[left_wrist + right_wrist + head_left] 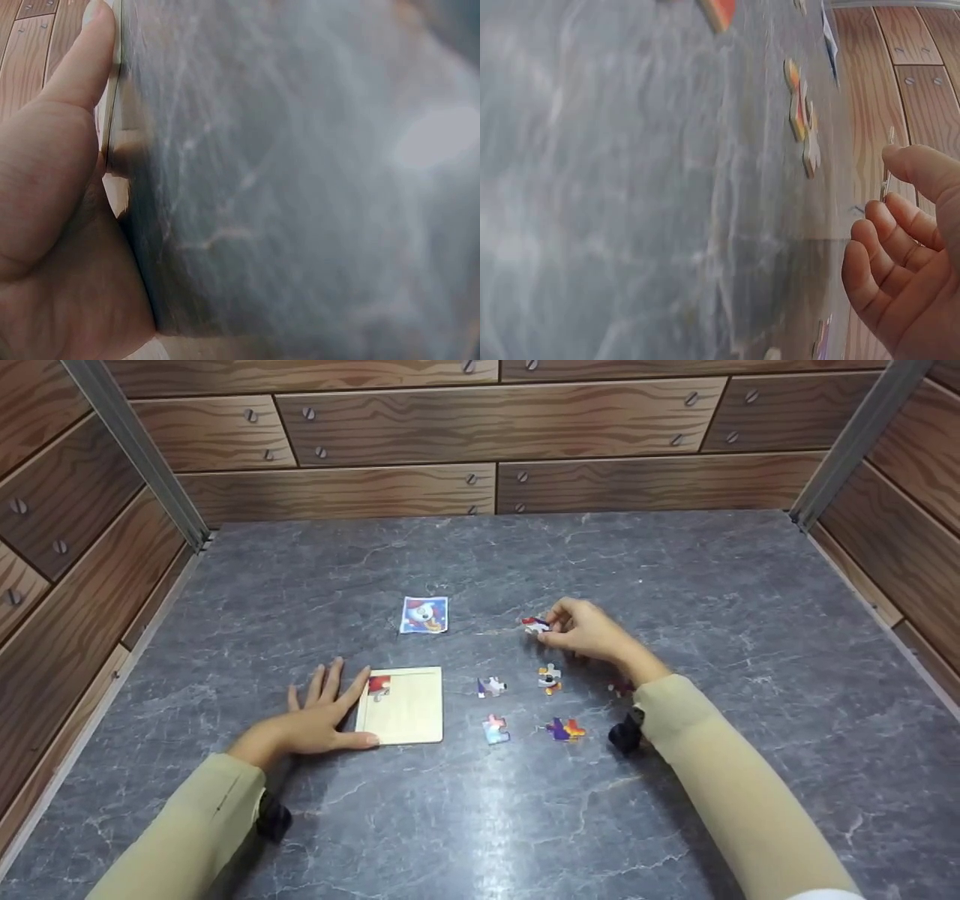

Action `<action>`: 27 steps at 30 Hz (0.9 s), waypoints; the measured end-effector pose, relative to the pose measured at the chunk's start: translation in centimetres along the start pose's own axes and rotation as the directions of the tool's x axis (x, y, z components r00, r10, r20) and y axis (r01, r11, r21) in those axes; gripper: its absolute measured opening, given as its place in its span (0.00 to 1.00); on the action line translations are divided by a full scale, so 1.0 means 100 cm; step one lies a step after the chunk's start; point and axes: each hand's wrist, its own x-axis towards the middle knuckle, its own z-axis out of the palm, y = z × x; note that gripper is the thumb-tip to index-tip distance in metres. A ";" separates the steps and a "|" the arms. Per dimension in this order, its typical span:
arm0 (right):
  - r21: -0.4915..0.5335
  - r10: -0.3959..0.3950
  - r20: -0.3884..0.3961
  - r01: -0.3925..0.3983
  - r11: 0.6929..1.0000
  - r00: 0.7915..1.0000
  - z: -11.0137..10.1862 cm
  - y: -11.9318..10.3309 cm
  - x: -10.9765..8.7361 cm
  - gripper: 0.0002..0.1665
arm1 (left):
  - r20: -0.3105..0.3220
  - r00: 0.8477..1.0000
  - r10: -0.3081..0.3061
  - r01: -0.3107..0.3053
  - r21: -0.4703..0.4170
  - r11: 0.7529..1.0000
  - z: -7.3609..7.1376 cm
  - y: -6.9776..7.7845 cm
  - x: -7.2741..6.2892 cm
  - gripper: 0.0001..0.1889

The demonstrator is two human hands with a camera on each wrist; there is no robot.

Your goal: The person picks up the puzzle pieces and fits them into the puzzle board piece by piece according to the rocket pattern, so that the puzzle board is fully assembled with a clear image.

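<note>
In the head view a square wooden puzzle board (405, 709) lies left of centre, with one red corner piece (379, 685) in its upper left. My left hand (322, 720) rests at the board's left edge, fingers spread, thumb and index finger touching it. My right hand (589, 631) pinches a red and white jigsaw piece (535, 625) between thumb and fingers, over the table to the right. The right wrist view shows that held piece (887, 169) edge-on. Only the thumb side of the left hand (60, 165) shows in the left wrist view.
Loose jigsaw pieces lie right of the board: a white-purple one (492, 687), a pink-blue one (495, 729), an orange-white one (550, 679) and a purple-orange one (566, 729). A dark red piece (619, 688) is partly behind the right wrist. A small picture card (424, 615) lies beyond the board.
</note>
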 end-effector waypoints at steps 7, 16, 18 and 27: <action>0.010 -0.066 -0.014 0.066 0.998 0.998 0.009 -0.010 0.001 0.18 | -0.004 1.000 0.005 -0.005 0.007 1.000 -0.001 0.000 0.000 0.55; 0.020 -0.143 0.022 0.143 0.990 0.989 0.020 -0.026 0.003 0.16 | -0.007 1.000 0.003 -0.003 -0.001 1.000 0.000 0.001 -0.001 0.54; 0.018 -0.149 0.031 0.149 0.989 0.988 0.024 -0.030 0.004 0.16 | -0.007 1.000 -0.001 0.000 -0.002 1.000 0.000 0.000 -0.001 0.54; 0.059 -0.185 0.066 0.181 0.982 0.981 0.041 -0.050 0.007 0.15 | -0.008 1.000 -0.001 0.001 0.002 1.000 0.000 0.000 -0.001 0.55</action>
